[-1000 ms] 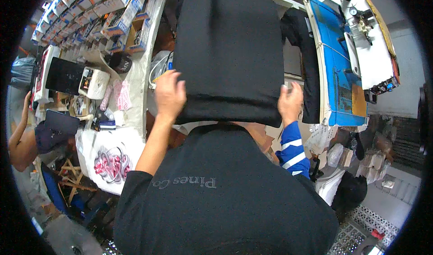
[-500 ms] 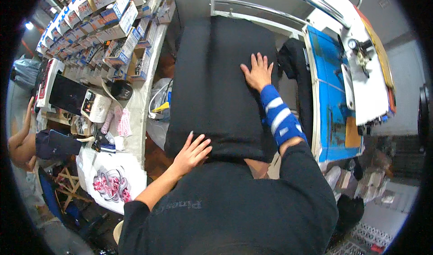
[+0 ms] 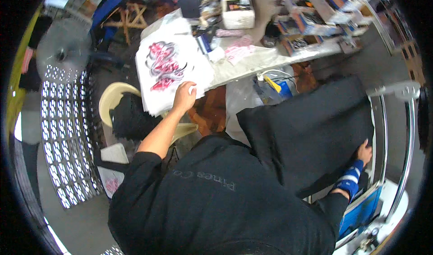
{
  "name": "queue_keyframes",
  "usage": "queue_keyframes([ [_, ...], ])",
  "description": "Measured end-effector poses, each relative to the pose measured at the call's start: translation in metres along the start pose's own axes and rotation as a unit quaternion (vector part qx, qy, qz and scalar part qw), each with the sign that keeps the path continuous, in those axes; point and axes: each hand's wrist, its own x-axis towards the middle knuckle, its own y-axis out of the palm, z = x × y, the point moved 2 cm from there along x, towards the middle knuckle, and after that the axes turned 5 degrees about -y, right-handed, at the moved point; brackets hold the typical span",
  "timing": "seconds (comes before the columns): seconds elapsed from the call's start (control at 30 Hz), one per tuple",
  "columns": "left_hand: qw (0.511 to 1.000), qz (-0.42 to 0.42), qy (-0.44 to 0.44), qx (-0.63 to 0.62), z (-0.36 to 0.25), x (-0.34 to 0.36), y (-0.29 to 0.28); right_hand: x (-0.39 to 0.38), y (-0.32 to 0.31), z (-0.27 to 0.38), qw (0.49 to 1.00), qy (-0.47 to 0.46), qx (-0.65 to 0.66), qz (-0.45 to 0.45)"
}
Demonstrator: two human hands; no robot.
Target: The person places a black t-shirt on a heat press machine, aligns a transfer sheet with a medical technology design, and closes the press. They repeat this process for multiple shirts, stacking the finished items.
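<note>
My left hand (image 3: pixel 185 98) is over the near right edge of a stack of white sheets (image 3: pixel 151 104). Its fingers are curled together, and whatever they pinch is too small to make out. On the top sheet is a red, black and grey print (image 3: pixel 166 65). My right hand (image 3: pixel 364 153), below a blue and white wristband (image 3: pixel 349 180), rests at the far right edge of a black cloth (image 3: pixel 311 133) spread over a flat board. One finger of it points out apart from the others, and I see nothing held.
A worktable (image 3: pixel 252 68) carries boxes (image 3: pixel 311 20), a black cap (image 3: pixel 272 33) and a white container (image 3: pixel 238 13). A cream chair (image 3: pixel 108 104) with dark cloth stands at left, near a fan (image 3: pixel 63 52). Metal rails (image 3: pixel 408 142) and a blue panel (image 3: pixel 361 216) border the right.
My view has swung left toward the worktable. My left hand has left the black cloth and reached the stack of sheets. My right hand is now at the cloth's edge instead of flat on it.
</note>
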Motion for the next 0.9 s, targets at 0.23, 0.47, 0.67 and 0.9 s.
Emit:
queue_keyframes([
  [0.23, 0.982, -0.013, -0.119, 0.145, 0.058, 0.011, 0.027, -0.040, -0.045, 0.052, 0.971, -0.193, 0.028, -0.141],
  [0.47, 0.966, -0.037, -0.091, 0.239, 0.074, 0.009, 0.063, -0.297, -0.069, 0.169, 0.922, -0.318, 0.197, -0.098],
  [0.67, 0.936, -0.312, -0.154, -0.045, 0.188, 0.027, -0.022, -0.377, -0.106, 0.190, 0.913, -0.292, 0.253, -0.132],
  [0.9, 0.947, -0.251, -0.038, -0.197, -0.026, 0.050, -0.203, -0.428, -0.177, 0.267, 0.801, -0.246, 0.546, 0.016],
])
